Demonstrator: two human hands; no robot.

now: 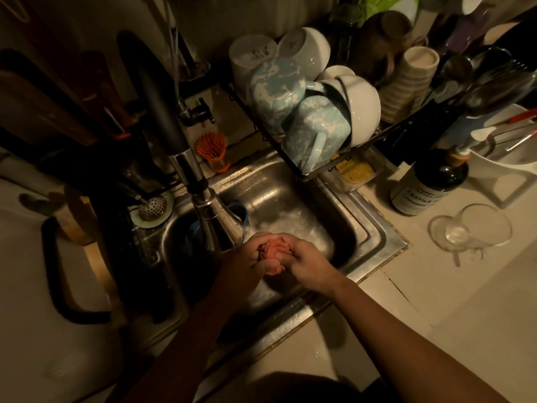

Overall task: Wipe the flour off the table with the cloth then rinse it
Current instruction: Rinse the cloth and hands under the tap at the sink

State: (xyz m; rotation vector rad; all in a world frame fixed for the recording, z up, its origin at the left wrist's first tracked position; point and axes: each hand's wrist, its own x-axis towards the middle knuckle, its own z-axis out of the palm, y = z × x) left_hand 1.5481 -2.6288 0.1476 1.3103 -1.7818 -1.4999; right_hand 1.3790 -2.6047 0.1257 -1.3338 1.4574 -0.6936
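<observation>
Over the sink [374,228], just beside the tap [215,219], we grip the bunched cloth [271,251] between our left hand [247,263] and right hand [308,263], fingers curled round it.

Person, seen from above: left hand [245,264] and right hand [309,264], both bare, on forearms uncovered from wrist to the frame's lower edge. Lighting: left forearm [186,330] in shadow, right forearm [406,324] better lit. Clothing: dark garment [305,388], a rounded mass at bottom centre, detail too dim to tell.
</observation>
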